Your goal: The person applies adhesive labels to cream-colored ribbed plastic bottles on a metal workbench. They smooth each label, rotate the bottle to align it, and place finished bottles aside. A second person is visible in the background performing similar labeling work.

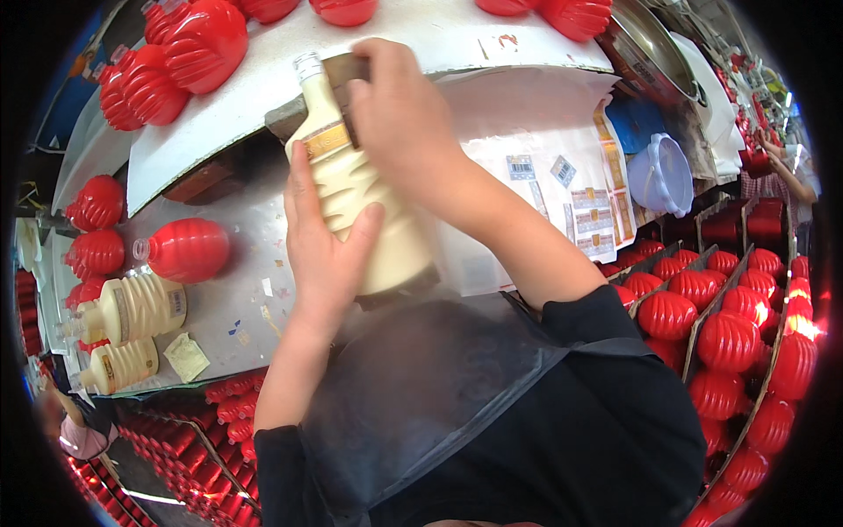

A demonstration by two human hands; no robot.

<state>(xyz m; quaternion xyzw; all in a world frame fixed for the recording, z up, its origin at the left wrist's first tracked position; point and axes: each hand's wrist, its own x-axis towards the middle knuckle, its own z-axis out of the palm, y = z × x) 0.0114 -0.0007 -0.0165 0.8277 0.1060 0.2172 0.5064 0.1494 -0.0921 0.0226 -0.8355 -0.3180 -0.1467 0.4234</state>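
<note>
A cream-coloured ribbed bottle [386, 237] with a clear threaded neck lies tilted in front of me, its neck pointing away. A gold and white label [325, 140] sits on its shoulder. My left hand [325, 228] grips the bottle's lower left side, thumb and fingers spread around it. At the bottle's upper right, my right hand [399, 114] is closed on a brown block [343, 88] beside the neck and label. The right hand is slightly blurred. More brown material [284, 119] shows behind the bottle; whether it joins the block I cannot tell.
Label sheets [588, 198] lie on white paper at right, near a lilac bucket [660, 176]. Red bottles [206, 44] stand on the white shelf [457, 35]. Another red bottle [186, 249] and two cream bottles [145, 307] lie at left. Divided crates of red bottles [729, 342] flank me.
</note>
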